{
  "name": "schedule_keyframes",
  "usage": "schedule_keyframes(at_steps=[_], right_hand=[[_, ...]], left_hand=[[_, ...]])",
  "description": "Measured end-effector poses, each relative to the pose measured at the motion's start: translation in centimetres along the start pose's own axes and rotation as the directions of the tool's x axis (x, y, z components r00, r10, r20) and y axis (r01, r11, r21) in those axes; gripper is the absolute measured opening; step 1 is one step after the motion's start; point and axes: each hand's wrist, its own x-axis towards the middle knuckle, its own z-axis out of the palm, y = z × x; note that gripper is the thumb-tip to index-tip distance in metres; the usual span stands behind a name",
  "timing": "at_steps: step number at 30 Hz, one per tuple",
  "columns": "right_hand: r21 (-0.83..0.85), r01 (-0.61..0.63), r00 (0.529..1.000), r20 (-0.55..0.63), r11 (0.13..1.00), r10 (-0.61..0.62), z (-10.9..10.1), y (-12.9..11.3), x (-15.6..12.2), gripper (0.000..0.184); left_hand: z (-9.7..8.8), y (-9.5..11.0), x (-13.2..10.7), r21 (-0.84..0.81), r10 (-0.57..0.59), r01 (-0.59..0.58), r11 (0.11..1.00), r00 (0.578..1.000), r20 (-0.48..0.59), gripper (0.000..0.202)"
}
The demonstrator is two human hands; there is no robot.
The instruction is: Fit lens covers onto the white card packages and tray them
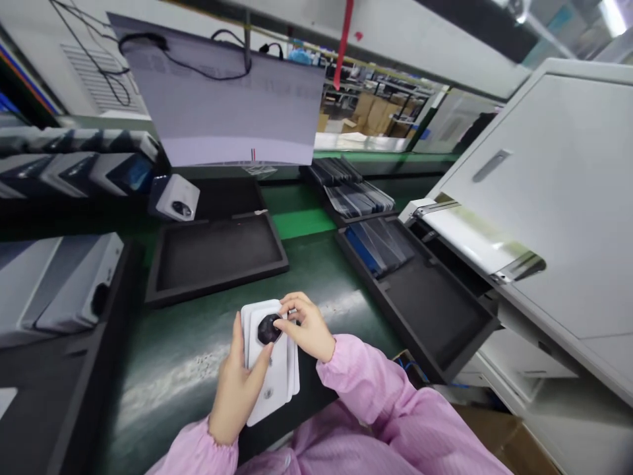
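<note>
A small stack of white phone back covers (270, 379), slightly fanned, is held upright and tilted in front of me. The front one has a black camera window (269, 328) near its top and a small round mark lower down. My left hand (237, 382) is closed around the left edge, its thumb lying across the front cover below the window. At the top right, my right hand (306, 326) pinches the covers, with its thumb at the window's edge and its fingers curled over the upper corner. How many covers there are is hard to tell.
Black trays stand around the green bench (163, 389): a left tray (217, 251), and a right tray (435, 310) with dark and blue panels. More panels fill a left rack (54, 284). A white machine cabinet (554, 198) borders the right. A pale sheet (232, 112) hangs ahead.
</note>
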Motion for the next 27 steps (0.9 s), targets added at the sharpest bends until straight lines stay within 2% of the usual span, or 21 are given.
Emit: schedule_keyframes(at_steps=[2, 4, 6, 10, 14, 17, 20, 22, 25, 27], right_hand=[[0.016, -0.026, 1.0, -0.004, 1.0, 0.026, -0.1, -0.2, -0.1, 0.01], [-0.014, -0.002, 1.0, 0.0, 1.0, 0.002, -0.1, -0.4, -0.3, 0.008], [-0.095, 0.079, 0.997, 0.003, 0.992, -0.079, 0.0, -0.7, -0.6, 0.007], [-0.297, 0.237, 0.97, 0.015, 0.925, -0.244, 0.3, -0.8, -0.8, 0.006], [-0.433, 0.332, 0.937, 0.055, 0.838, -0.344, 0.5, -0.3, -0.7, 0.007], [-0.424, 0.499, 0.857, 0.112, 0.756, -0.503, 0.6, 0.0, -0.5, 0.01], [-0.31, 0.659, 0.749, 0.197, 0.685, -0.632, 0.7, 0.1, -0.5, 0.016], [-0.227, 0.724, 0.69, 0.23, 0.652, -0.686, 0.7, 0.2, -0.6, 0.02], [-0.137, 0.776, 0.63, 0.229, 0.616, -0.742, 0.6, 0.1, -0.7, 0.026], [-0.118, 0.794, 0.607, 0.225, 0.597, -0.763, 0.5, -0.1, -0.7, 0.028]], left_hand=[[-0.1, 0.2, -0.2, -0.007, 0.031, -0.031, 0.999, 1.0, 0.005, 0.091], [-0.1, 0.4, -0.2, -0.05, 0.025, -0.024, 0.998, 1.0, 0.006, 0.092], [-0.1, 0.6, -0.1, -0.116, -0.018, 0.021, 0.993, 0.999, 0.029, 0.091], [0.0, 1.0, 0.5, -0.33, -0.111, 0.158, 0.931, 0.981, 0.157, 0.08], [0.2, 1.0, 1.1, -0.451, -0.101, 0.164, 0.877, 0.982, 0.161, 0.072], [0.3, 1.1, 1.2, -0.494, -0.058, 0.128, 0.86, 0.986, 0.153, 0.065], [0.2, 1.4, 1.0, -0.507, -0.02, 0.059, 0.86, 0.996, 0.083, 0.069], [0.2, 1.5, 0.9, -0.49, 0.001, 0.02, 0.871, 0.999, 0.042, 0.072], [0.0, 1.4, 0.7, -0.443, 0.039, -0.041, 0.895, 0.999, -0.014, 0.076], [0.0, 1.1, 0.7, -0.412, 0.074, -0.091, 0.907, 0.996, -0.058, 0.076]])
